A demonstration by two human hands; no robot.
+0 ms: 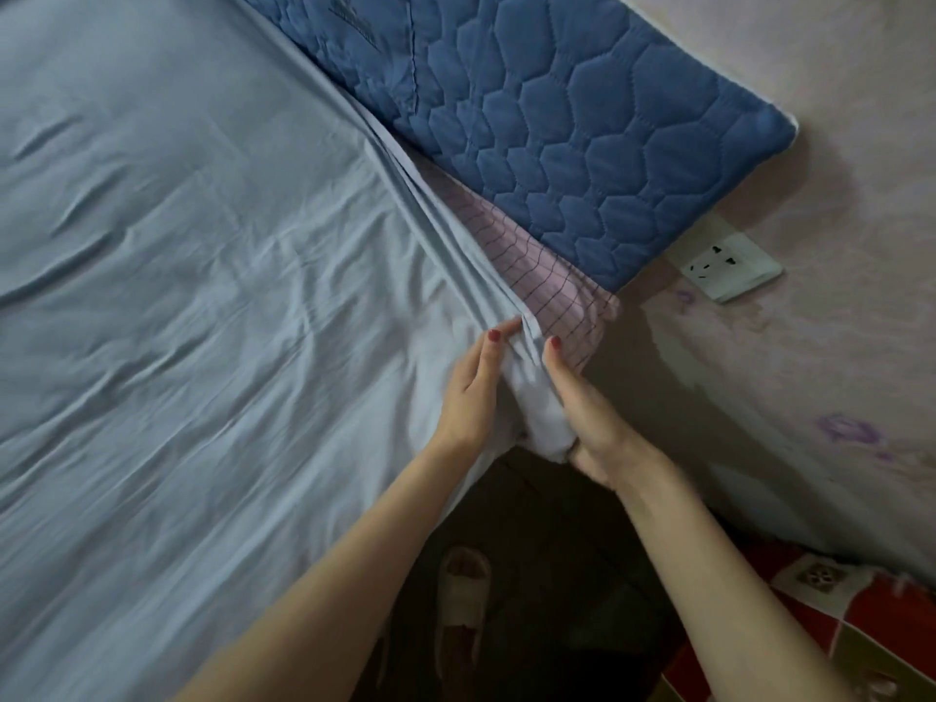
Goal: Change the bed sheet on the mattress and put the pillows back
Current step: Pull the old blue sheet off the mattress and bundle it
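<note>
Light-blue bed sheet point(177, 296) spread over the mattress, its surface creased; at the mattress corner the cloth is bunched into folds. Beside this corner a pink checked under-layer point(552, 291) is exposed, and beyond it a blue quilted pad point(582, 119) stands against the wall point(835, 245). The left hand point(468, 392) lies on the sheet at the corner, fingers extended; the right hand point(582, 423) is curled around the gathered corner fold. The sheet appears thin, soft and light, likely to slip and wrinkle, so it is best taken at the hem near the corner. No pillows are in view.
</note>
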